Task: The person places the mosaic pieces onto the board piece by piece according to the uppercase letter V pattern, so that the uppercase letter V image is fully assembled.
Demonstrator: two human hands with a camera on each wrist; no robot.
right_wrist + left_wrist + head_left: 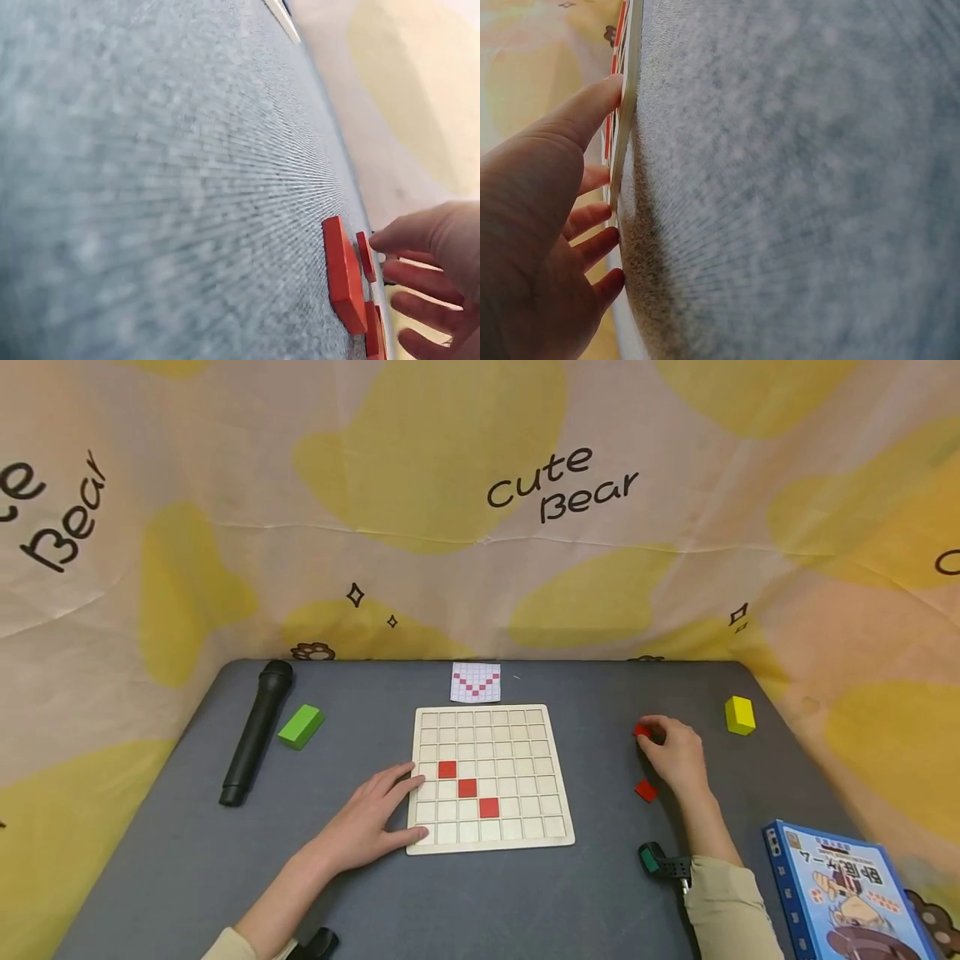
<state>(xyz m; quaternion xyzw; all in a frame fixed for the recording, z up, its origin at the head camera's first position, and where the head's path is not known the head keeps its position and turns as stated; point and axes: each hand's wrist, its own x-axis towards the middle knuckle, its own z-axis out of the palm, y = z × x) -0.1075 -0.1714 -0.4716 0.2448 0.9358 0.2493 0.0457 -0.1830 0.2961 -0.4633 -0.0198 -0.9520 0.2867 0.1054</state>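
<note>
A pale square grid board (558,841) lies mid-table, with three red tiles in a diagonal of its cells, one of them a red tile (467,788). My left hand (367,818) rests at the board's left edge, fingers extended and spread, thumb by the near-left corner. In the left wrist view the thumb and fingertips touch the board's rim (630,90). My right hand (675,756) is at a loose red tile (641,730), partly hidden by its fingers; the thumb and fingers look apart. Nearer me lies another red tile (646,790). The right wrist view shows a large foreground red tile (343,277).
Behind the board lies a small pattern card (476,683) with a red V of squares. A black microphone (257,735) and a green block (302,727) lie on the left. On the right are a yellow block (740,716) and a blue box (847,893).
</note>
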